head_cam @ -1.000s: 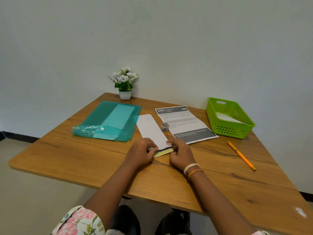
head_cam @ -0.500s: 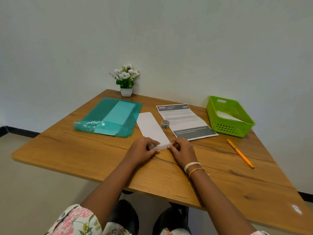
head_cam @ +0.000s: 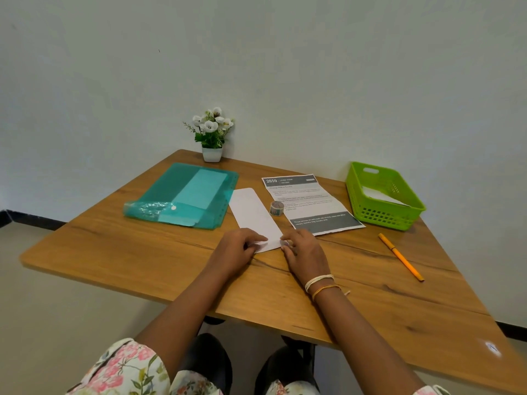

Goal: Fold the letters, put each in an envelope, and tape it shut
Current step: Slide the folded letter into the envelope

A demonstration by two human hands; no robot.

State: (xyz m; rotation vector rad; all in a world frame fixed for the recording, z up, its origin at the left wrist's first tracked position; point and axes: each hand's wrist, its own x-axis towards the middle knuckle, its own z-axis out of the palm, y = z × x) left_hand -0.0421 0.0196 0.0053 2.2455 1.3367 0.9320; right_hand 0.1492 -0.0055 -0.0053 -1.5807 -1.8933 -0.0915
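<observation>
- Here, a white envelope point(head_cam: 254, 215) lies lengthwise on the wooden table point(head_cam: 356, 283), between a teal plastic folder point(head_cam: 182, 195) and a printed letter point(head_cam: 309, 203)
- Left hand point(head_cam: 238, 248) and right hand point(head_cam: 303, 249): fingers flattened, pressing the envelope's near end
- Tape roll point(head_cam: 276, 208): upright, at the letter's left edge
- Green basket point(head_cam: 382, 195) holding paper; orange pen point(head_cam: 400, 256) nearby
</observation>
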